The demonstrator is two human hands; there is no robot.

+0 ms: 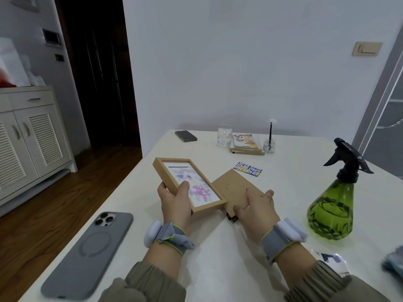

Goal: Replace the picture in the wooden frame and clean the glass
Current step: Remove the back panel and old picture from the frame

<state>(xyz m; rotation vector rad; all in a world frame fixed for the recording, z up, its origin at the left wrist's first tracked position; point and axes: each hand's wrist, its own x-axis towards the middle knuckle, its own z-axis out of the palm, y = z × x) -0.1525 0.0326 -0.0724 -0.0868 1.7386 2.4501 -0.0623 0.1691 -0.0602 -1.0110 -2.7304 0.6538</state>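
The main risk lies in the one-handed hold. The light wooden rectangular picture frame [172, 171], with its purple-and-blue watercolour sheet, hangs tilted above the white table [218, 258] at picture centre, gripped only near its lower end. With the brown cardboard backing board [231, 184] lying apart on the table just right of it, nothing obvious keeps the sheet or the glass seated, so a steeper tilt could let them slide out. The thumb lies across the picture's face and could smudge it. I cannot tell whether it touches glass or paper. The green plastic spray bottle [331, 208] stands at right, near enough for a sweeping elbow to knock over.

The left hand [174, 201] curls round the frame's lower left edge, thumb on top, fingers hidden beneath, wrist bent upward. The right hand [259, 208] lies flat with spread, nearly straight fingers on the near end of the backing board, holding nothing, its forearm running in from lower right.
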